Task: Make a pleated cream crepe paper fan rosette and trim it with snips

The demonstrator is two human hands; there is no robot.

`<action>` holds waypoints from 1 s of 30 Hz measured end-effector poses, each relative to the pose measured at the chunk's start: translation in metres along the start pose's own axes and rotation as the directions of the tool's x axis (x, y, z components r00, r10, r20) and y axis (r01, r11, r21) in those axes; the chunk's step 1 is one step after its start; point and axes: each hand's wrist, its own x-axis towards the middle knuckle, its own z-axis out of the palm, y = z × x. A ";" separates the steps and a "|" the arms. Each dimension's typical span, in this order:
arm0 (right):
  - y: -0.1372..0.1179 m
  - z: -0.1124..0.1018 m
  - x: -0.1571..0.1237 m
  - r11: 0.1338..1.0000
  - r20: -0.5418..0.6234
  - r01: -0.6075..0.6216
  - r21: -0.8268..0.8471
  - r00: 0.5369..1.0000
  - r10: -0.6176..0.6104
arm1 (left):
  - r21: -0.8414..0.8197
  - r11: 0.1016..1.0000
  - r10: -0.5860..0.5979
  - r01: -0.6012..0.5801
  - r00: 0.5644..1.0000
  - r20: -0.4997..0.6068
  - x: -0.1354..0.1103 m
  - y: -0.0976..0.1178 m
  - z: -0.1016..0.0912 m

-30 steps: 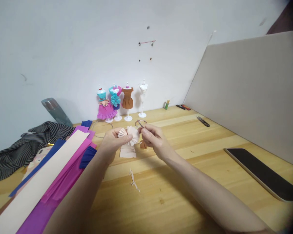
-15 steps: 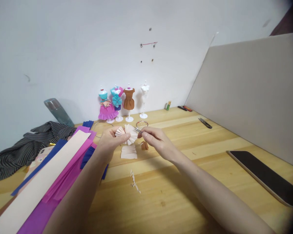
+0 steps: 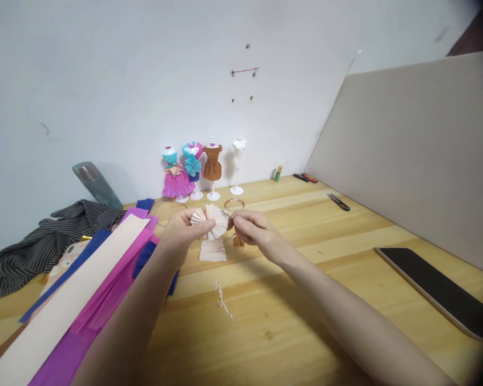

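My left hand [image 3: 185, 228] pinches a pale cream piece of pleated crepe paper [image 3: 215, 226] fanned out into a round rosette, thumb on its front. My right hand [image 3: 251, 228] is closed on a slim metal tool [image 3: 226, 213], its narrow tip at the rosette's right edge; fingers hide much of the tool, so its exact kind is unclear. Under the rosette a small crinkled cream paper strip [image 3: 212, 251] lies on the table. A brown paper scrap [image 3: 238, 240] sits below my right hand. Closer to me are thin curled cream trimmings [image 3: 222, 300].
Several small dress forms stand by the wall, including a brown-dressed one [image 3: 213, 163] and a white one [image 3: 238, 163]. Coloured paper strips [image 3: 76, 295] cover the left side, near a striped cloth [image 3: 44, 246] and a bottle [image 3: 96, 185]. At right lie snips [image 3: 338, 202] and a black phone [image 3: 434, 289].
The metal tool's tip has shifted slightly at the rosette's right edge, and its two parts look closer together. My left hand keeps its hold on the rosette.
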 end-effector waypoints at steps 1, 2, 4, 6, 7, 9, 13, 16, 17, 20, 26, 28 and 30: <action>0.002 0.000 0.001 0.997 0.002 -0.020 0.070 1.000 0.020 | -0.013 1.000 -0.005 0.006 1.000 0.007 0.001 -0.001 -0.001; 0.003 0.001 0.001 0.989 0.009 -0.042 0.142 0.999 0.041 | -0.023 1.000 -0.007 0.007 1.000 0.009 0.001 -0.001 -0.002; 0.006 0.003 0.002 0.962 0.026 -0.082 0.261 0.997 0.078 | -0.040 0.999 0.000 0.000 1.000 0.011 0.002 -0.003 -0.003; 0.009 0.006 0.002 0.938 0.034 -0.109 0.329 0.994 0.103 | -0.052 0.999 0.008 -0.007 1.000 0.023 0.003 -0.004 -0.004; 0.010 0.008 0.002 0.929 0.032 -0.117 0.351 0.993 0.113 | -0.057 0.998 0.012 -0.010 1.000 0.028 0.003 -0.004 -0.005; 0.011 0.012 0.001 0.917 0.026 -0.128 0.378 0.991 0.128 | -0.067 0.998 0.013 -0.011 1.000 0.029 0.003 -0.004 -0.005; 0.013 0.018 0.000 0.890 0.012 -0.134 0.435 0.990 0.143 | -0.106 0.994 0.006 -0.005 1.000 0.004 0.003 -0.002 -0.003; 0.014 0.021 -0.001 0.842 0.009 -0.147 0.520 0.986 0.167 | -0.154 0.988 -0.001 -0.003 1.000 -0.025 0.004 -0.001 -0.001; 0.015 0.023 -0.001 0.825 0.012 -0.154 0.543 0.984 0.176 | -0.165 0.986 -0.002 -0.003 0.999 -0.033 0.004 -0.001 -0.001; 0.017 0.027 -0.001 0.794 0.017 -0.163 0.585 0.982 0.189 | -0.170 0.985 0.004 -0.011 0.999 -0.041 0.005 -0.001 0.000; 0.020 0.036 -0.003 0.747 0.013 -0.170 0.643 0.977 0.211 | -0.138 0.989 0.047 -0.057 0.996 -0.078 0.007 -0.006 0.000; 0.020 0.037 -0.003 0.735 0.010 -0.173 0.656 0.975 0.221 | -0.116 0.990 0.065 -0.075 0.994 -0.092 0.007 -0.009 -0.001; 0.020 0.038 -0.004 0.734 -0.002 -0.168 0.658 0.974 0.225 | -0.089 0.992 0.079 -0.088 0.992 -0.100 0.007 -0.011 -0.002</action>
